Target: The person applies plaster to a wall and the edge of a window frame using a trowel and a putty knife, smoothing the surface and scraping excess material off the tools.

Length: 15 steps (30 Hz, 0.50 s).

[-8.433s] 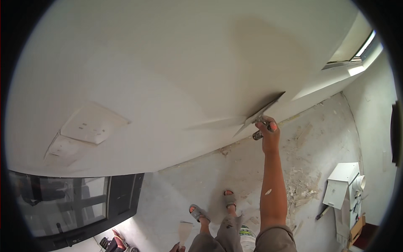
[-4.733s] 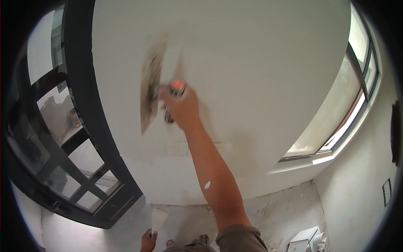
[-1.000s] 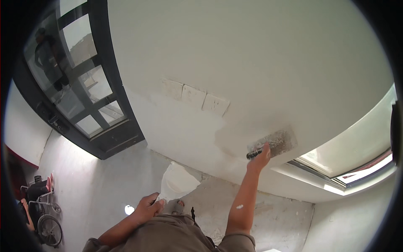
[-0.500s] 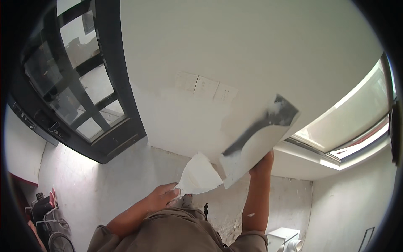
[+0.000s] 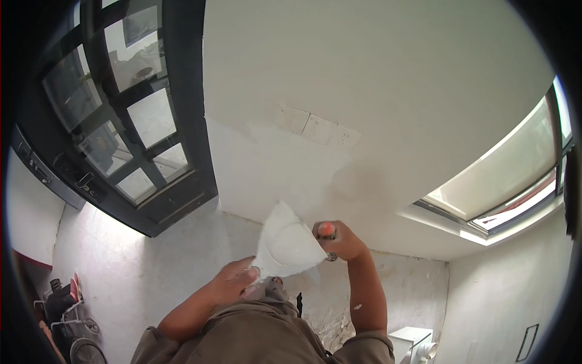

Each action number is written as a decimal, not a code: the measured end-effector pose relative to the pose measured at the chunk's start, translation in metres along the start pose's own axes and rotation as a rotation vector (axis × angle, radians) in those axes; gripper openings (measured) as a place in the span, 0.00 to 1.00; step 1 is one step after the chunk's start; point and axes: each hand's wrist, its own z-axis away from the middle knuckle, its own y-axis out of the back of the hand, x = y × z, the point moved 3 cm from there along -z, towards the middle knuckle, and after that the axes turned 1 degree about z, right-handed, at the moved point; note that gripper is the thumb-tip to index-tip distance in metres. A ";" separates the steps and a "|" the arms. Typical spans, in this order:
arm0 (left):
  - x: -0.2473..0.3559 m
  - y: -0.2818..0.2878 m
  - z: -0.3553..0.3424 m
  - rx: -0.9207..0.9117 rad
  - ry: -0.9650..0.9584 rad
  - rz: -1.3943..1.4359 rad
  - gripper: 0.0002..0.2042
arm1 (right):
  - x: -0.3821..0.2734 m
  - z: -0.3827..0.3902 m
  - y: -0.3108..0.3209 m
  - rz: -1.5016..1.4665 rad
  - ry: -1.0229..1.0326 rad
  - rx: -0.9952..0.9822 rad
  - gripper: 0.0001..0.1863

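While hands (image 5: 345,241) curl, left (image 5: 233,281) grips scraper (image 5: 288,244) (right (image 5: 345,241), trowel (image 5: 327,230))

Putty knife, loaded; finishing trowel close beside it.
Putty knife (image 5: 290,241): broad flared blade, face coated with white compound, curved ridge across the coat; narrow end in left grip (image 5: 235,281), wide edge angled up and to the right. Finishing trowel (image 5: 327,230): handle with orange-red end, clasped in right grip (image 5: 347,242) just off the knife's wide edge; its blade mostly hidden, contact between the two blades unclear.
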 end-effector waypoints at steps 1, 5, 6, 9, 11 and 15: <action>0.008 0.004 0.005 0.043 -0.021 -0.010 0.20 | 0.010 0.000 0.008 0.016 -0.004 -0.002 0.10; 0.016 0.023 0.020 0.125 -0.080 -0.061 0.19 | 0.062 -0.011 0.058 0.113 -0.117 0.315 0.16; 0.013 0.023 0.020 0.144 -0.092 -0.044 0.19 | 0.067 -0.013 0.073 -0.215 -0.184 0.505 0.17; -0.004 0.016 0.023 0.221 -0.110 0.050 0.19 | 0.016 -0.029 0.096 -0.305 -0.087 0.563 0.20; -0.028 0.012 0.020 0.291 -0.052 0.152 0.20 | -0.026 -0.056 0.105 0.121 0.012 0.536 0.22; -0.039 -0.007 0.005 0.331 -0.074 0.239 0.20 | -0.107 -0.107 0.097 1.105 0.368 0.536 0.24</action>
